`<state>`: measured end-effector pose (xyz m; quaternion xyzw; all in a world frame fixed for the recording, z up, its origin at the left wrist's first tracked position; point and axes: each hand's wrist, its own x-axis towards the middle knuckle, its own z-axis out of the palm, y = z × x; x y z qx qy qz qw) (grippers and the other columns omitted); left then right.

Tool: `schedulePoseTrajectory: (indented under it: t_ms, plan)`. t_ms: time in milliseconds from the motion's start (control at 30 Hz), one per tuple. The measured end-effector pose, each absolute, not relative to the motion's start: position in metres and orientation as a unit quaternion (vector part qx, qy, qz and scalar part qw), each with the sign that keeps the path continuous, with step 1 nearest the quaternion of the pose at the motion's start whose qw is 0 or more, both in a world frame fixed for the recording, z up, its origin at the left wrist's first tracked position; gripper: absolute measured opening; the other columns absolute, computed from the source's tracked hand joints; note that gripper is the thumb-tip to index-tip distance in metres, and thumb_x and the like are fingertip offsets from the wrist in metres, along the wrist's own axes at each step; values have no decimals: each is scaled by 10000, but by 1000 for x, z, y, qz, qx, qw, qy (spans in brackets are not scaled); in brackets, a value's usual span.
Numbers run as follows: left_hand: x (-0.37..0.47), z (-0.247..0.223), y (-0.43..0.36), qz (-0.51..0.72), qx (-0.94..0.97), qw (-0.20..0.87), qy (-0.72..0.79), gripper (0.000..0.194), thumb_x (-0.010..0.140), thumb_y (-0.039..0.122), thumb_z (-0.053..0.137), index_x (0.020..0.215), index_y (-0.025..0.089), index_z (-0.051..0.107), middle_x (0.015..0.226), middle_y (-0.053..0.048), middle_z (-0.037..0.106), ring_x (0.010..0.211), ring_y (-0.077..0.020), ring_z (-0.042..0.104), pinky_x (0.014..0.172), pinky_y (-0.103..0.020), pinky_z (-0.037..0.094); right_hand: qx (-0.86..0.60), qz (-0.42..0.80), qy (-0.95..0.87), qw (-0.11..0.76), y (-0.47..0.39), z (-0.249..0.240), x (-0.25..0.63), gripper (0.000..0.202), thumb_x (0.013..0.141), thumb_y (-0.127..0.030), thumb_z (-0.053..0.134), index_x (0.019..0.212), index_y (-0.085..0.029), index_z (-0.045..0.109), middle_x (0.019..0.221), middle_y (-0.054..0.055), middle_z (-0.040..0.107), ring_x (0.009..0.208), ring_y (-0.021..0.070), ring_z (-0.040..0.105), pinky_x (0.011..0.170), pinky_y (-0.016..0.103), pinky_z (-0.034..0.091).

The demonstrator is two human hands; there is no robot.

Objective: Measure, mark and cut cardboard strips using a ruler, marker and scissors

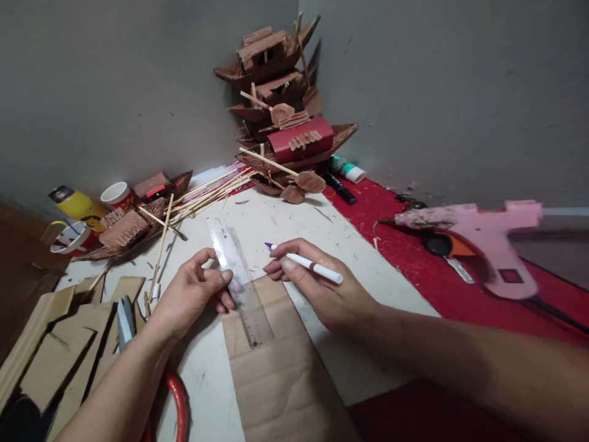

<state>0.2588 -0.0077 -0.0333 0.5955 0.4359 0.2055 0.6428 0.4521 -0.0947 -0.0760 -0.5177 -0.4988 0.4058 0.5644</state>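
Observation:
My left hand (202,285) pinches a clear ruler (239,288) near its middle, thumb on top. The ruler's lower end lies over a strip of brown cardboard (280,374); its upper end extends past the cardboard's far edge. In my right hand (322,276) is a white marker (315,267), held between thumb and fingers with its purple tip pointing left, just above the white board (248,215). The tip is a little to the right of the ruler, apart from it and beyond the cardboard's far edge.
Cardboard boats (301,141) stand stacked at the back, beside thin sticks (216,190). A pink glue gun (478,227) is at right on red cloth (414,270). Cardboard scraps (59,350), scissors (177,399), two cups (117,193) and a yellow bottle (78,205) are at left.

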Motion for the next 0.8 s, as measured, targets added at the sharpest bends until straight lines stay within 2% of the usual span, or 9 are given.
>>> schedulePoseTrajectory:
  t_ms: [100, 233, 400, 567, 800]
  plan:
    - [257, -30, -8, 232, 583, 659, 415, 369, 753, 323, 763, 967, 188, 495, 542, 0, 667, 469, -115, 612, 464, -164, 472, -525, 406, -499, 557, -96, -75, 452, 167, 936, -367, 515, 1011, -230, 574, 938, 45, 707, 890, 190, 667, 799, 339, 508]
    - [256, -27, -10, 286, 550, 686, 381, 332, 761, 267, 764, 944, 183, 500, 672, -33, 724, 561, -121, 666, 536, -184, 523, -540, 423, -483, 544, -99, -72, 450, 190, 858, -335, 614, 1021, -247, 570, 957, 37, 704, 931, 198, 658, 786, 323, 510]
    - [258, -25, -16, 315, 533, 697, 362, 302, 778, 235, 752, 935, 174, 502, 831, -85, 758, 634, -130, 701, 596, -205, 553, -523, 442, -483, 545, -100, -65, 447, 213, 754, -261, 668, 948, -228, 586, 867, 30, 698, 803, 167, 652, 701, 274, 519]
    - [259, -27, -18, 317, 533, 703, 348, 279, 806, 237, 730, 952, 167, 503, 878, -110, 760, 687, -146, 721, 646, -214, 567, -533, 447, -456, 555, -99, -60, 445, 162, 749, -269, 657, 888, -210, 599, 770, 25, 672, 707, 143, 625, 592, 228, 492]
    - [260, -27, -17, 324, 527, 701, 354, 280, 788, 242, 752, 926, 159, 524, 858, -93, 762, 686, -152, 724, 641, -214, 575, -489, 499, -415, 584, -99, -63, 447, 211, 778, -295, 664, 929, -203, 549, 741, 12, 662, 572, 109, 593, 548, 230, 488]
